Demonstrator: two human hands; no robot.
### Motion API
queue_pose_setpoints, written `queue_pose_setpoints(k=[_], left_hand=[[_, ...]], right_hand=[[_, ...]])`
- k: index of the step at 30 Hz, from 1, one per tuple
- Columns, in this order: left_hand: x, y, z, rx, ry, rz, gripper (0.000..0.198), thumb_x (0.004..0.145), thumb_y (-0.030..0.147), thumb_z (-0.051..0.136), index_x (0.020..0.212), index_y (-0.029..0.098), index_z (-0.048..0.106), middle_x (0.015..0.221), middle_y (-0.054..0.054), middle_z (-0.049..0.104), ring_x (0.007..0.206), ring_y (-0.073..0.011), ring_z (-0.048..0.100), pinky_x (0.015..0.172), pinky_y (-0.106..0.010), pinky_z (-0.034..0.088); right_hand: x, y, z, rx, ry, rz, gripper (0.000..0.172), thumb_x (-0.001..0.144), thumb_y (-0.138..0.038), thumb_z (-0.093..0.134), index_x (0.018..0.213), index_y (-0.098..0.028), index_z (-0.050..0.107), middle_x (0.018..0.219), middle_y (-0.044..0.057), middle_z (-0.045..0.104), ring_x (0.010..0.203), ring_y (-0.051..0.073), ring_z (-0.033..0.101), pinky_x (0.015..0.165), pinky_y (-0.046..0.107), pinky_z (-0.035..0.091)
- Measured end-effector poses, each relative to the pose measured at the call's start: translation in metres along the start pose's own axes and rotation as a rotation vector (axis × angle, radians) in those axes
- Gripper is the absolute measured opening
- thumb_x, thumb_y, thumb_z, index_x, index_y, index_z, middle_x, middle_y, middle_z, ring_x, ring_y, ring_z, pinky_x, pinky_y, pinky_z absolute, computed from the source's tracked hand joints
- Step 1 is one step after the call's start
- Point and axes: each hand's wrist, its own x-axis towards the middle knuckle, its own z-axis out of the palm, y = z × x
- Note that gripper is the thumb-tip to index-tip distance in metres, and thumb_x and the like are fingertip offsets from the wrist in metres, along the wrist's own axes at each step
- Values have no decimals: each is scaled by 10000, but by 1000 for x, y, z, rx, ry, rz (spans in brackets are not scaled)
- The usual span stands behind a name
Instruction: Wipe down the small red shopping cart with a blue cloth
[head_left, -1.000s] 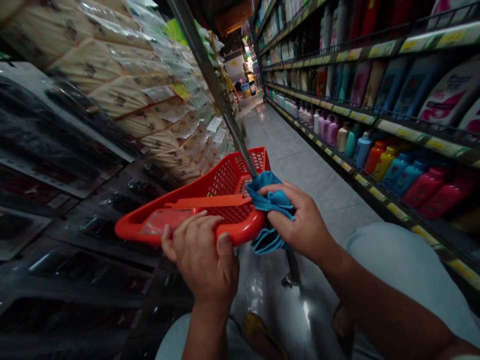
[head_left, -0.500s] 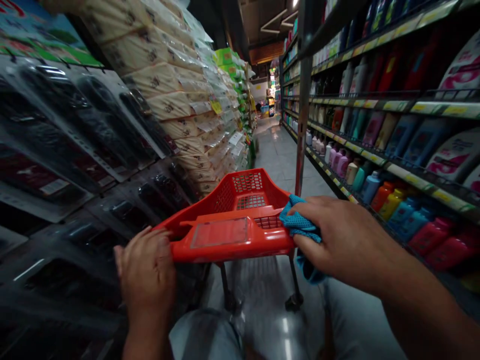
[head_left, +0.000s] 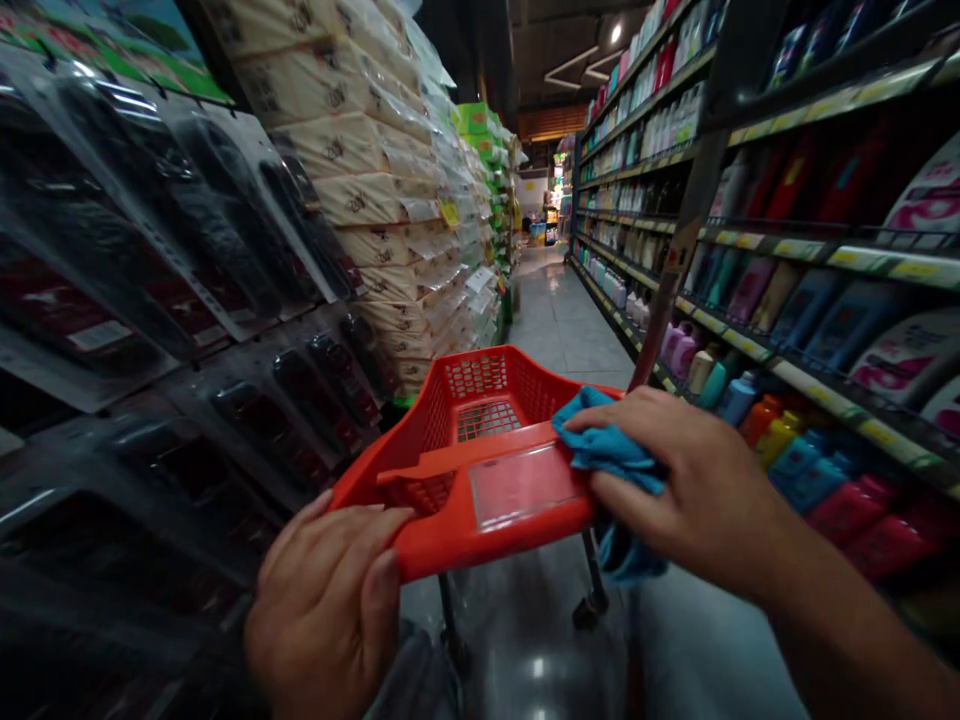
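A red plastic shopping cart (head_left: 435,545) stands before me, its basket empty and its handle turned at a slant. My left hand (head_left: 330,600) is closed round the left end of the handle. On the right side, my right hand (head_left: 675,470) grips a blue cloth (head_left: 619,455) and presses it against the handle, beside the clear label panel (head_left: 529,485). Part of the cloth hangs down below the handle. The cart's dark legs and wheels (head_left: 590,608) show beneath.
Packaged dark goods (head_left: 187,220) hang close on the left, with stacked beige packs (head_left: 375,200) beyond. Shelves of bottles (head_left: 810,270) line the right side, behind a dark metal post (head_left: 682,240). A grey tiled aisle (head_left: 544,310) runs ahead.
The cart has swung at an angle, its handle's left end nearer to me. My left hand has come closer with it. The cloth now lies nearer the label panel.
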Motion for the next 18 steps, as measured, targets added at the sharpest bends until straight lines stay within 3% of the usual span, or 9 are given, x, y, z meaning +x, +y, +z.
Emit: queue_pose_setpoints(k=[2, 4, 7, 9, 12, 14, 18], left_hand=[[0, 6, 1, -68, 21, 18, 258, 908, 122, 531, 1087, 180, 707, 938, -69, 758, 921, -217, 693, 996, -443, 487], [2, 11, 2, -93, 36, 24, 261, 891, 109, 557, 1085, 173, 718, 947, -60, 774, 924, -203, 708, 979, -407, 501], [2, 10, 2, -120, 29, 105, 262, 887, 121, 568, 1094, 171, 722, 977, -51, 787, 933, -197, 723, 978, -382, 523], [0, 5, 0, -169, 19, 133, 263, 892, 137, 556, 1093, 182, 719, 982, -47, 788, 943, -208, 727, 956, -389, 546], [-5, -2, 1, -248, 1, 10, 262, 909, 153, 496, 1050, 214, 708, 945, -34, 773, 944, -216, 718, 919, -403, 564], [-7, -2, 5, -279, 20, -79, 258, 916, 155, 469, 1015, 224, 697, 905, -30, 754, 924, -210, 704, 919, -409, 558], [-8, 4, 15, -295, 76, -23, 218, 930, 169, 474, 992, 193, 681, 843, -43, 727, 872, -198, 680, 907, -404, 551]], right_hand=[[-2, 3, 0, -16, 23, 60, 245, 850, -179, 551, 1018, -237, 719, 928, 48, 737, 880, 226, 644, 807, 368, 488], [-3, -9, 8, -8, -2, 25, 245, 836, -170, 565, 1019, -233, 716, 980, 60, 744, 935, 247, 651, 846, 395, 507], [-3, -33, 22, 88, -89, -266, 197, 828, -198, 599, 985, -229, 714, 1045, 64, 753, 938, 240, 665, 851, 383, 543], [-1, -37, 22, 123, -154, -378, 223, 834, -203, 605, 1024, -238, 716, 1104, 56, 754, 972, 233, 679, 871, 364, 558], [2, -15, 4, 75, -200, -201, 301, 856, -170, 582, 1115, -262, 705, 1195, 44, 734, 1059, 234, 687, 895, 353, 570], [5, 10, -11, 70, -211, -61, 302, 890, -173, 555, 1135, -269, 703, 1164, 39, 741, 1016, 221, 705, 847, 329, 582], [22, 51, -27, 94, -314, 54, 246, 928, -207, 536, 1081, -242, 726, 1059, 35, 766, 903, 207, 726, 766, 295, 590]])
